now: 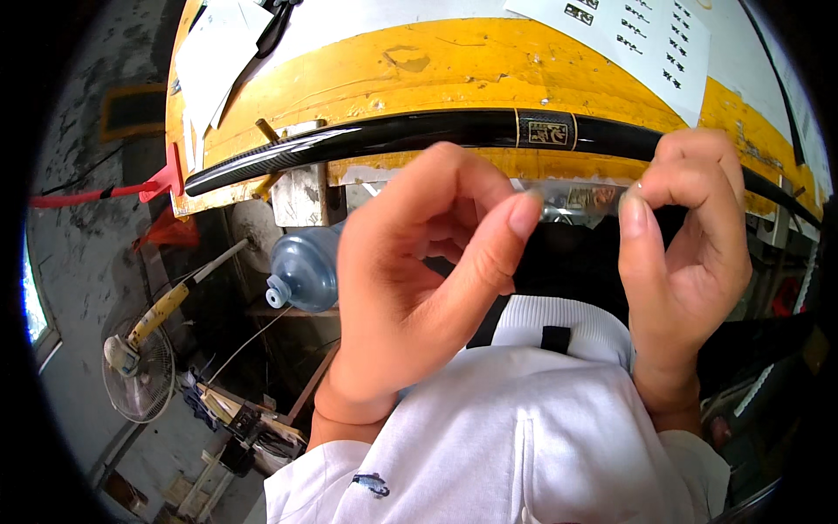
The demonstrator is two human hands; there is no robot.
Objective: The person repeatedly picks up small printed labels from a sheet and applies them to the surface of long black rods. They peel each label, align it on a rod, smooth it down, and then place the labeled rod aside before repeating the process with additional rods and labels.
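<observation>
Between my two hands is a small see-through decal strip [596, 197] with a dark and gold emblem, slightly blurred. My left hand [415, 279] is closed, its thumb and forefinger pinching the strip's left end. At the other end, my right hand [685, 240] pinches the strip with thumb and forefinger. Just beyond both hands lies a long, glossy black rod [419, 133] along the near edge of the worn yellow table [349, 74]. A dark band with a gold emblem [546, 130] and thin gold rings sits on the rod.
Printed sheets [642, 44] lie at the back right, with loose white papers [214, 57] and a black-handled tool [278, 28] at the back left. Below the table are a blue water jug [305, 269] and a fan [138, 367]. A red piece [166, 181] projects by the left corner.
</observation>
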